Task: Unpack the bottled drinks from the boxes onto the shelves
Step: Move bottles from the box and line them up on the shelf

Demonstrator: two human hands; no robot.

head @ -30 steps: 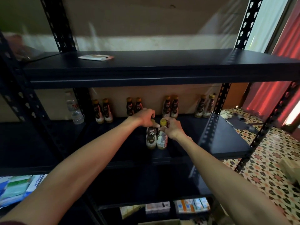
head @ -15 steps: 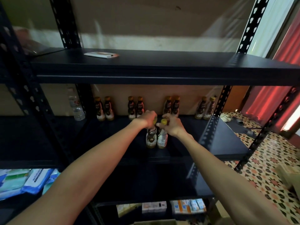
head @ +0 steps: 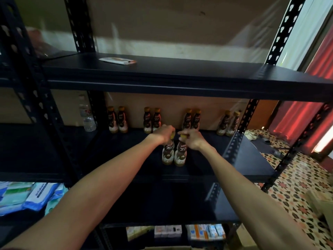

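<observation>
standing bottles [head: 167, 154] beneath gripping hands [head: 163, 132]

Head camera faces the shelving [head: 180, 82] (close, forward-down).

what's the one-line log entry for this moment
stage: shelving | left grip: holds left bottle by cap | right grip: holds right bottle by cap | both: upright, side by side, at middle shelf

Middle shelf [head: 243, 159] lies open at 3 and 9 o'clock of the 2 front bottles [head: 167, 152]; 4 bottle pairs [head: 152, 121] wall off 12 o'clock.
</observation>
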